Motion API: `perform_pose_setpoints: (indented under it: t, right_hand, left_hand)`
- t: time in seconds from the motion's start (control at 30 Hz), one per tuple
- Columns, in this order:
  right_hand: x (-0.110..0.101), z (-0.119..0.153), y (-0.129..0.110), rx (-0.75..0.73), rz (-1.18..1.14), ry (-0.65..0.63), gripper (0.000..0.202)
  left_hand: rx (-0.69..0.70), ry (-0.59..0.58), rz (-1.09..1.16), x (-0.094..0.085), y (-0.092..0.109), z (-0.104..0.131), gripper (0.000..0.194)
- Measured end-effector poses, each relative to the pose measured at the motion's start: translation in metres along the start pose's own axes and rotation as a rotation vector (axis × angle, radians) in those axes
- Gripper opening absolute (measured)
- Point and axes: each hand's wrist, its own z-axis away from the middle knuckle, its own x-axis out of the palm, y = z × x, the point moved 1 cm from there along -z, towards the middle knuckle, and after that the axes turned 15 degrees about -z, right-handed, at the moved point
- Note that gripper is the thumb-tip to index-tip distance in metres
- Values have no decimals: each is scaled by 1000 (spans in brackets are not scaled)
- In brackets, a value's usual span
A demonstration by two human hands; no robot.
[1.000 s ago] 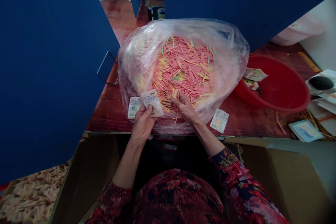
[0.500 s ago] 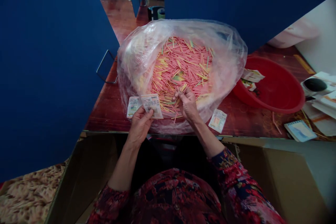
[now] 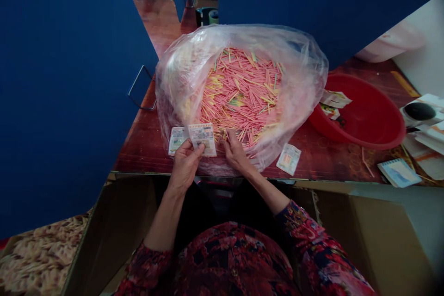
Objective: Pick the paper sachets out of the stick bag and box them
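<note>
**Dark red tabletop [image 3: 138,136] between blue panels [image 3: 76,78]: the right hand [image 3: 236,151] comes down to the near edge of the sticks [image 3: 244,83]**

At the left, the left hand [image 3: 185,162] pinches a printed packet [image 3: 204,138] between thumb and fingers; that grip and its place are much as they were half a second ago. To its right, the thin pink and yellow sticks fill a crumpled clear plastic bag [image 3: 303,71] on the table. Here is the real change: the right hand, lifted a moment ago with a small bunch of sticks showing above its fingers, is now lower and a little closer to the packet, its fingertips down among the sticks. My reading is that the bunch is being sorted or adjusted by hand, with the packet kept ready alongside. Farther right, a third packet [image 3: 289,159] lies apart on the table, before a red basin [image 3: 367,111] with paper pieces in it.

Hard to make out, again from the left: pale pieces [image 3: 41,254] in the bottom corner are cut off and blurred. A second packet [image 3: 175,141] is partly covered by the held one, and I cannot tell whether the left hand touches it. The right fingers are curled, but whether they clasp any sticks cannot be told. At the right edge, a dark round thing [image 3: 419,111] is unclear.
</note>
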Motion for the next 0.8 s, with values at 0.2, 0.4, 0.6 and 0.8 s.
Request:
perform_pose_setpoints:
  t: [0.2, 0.4, 0.6, 0.8]
  right_hand:
    - [-5, -17, 2, 161, -511, 257, 11]
    - [-17, -31, -9, 621, -1154, 347, 18]
    - [-8, -23, -18, 512, -1047, 282, 21]
    - [4, -12, -21, 402, -771, -43, 26]
  left_hand:
    - [-18, -16, 10, 4, -3, 0, 37]
    - [-53, -53, -121, 3, -9, 2, 38]
    - [-77, -88, -181, -2, -13, 6, 42]
    - [-53, -57, -60, 7, -1, 0, 37]
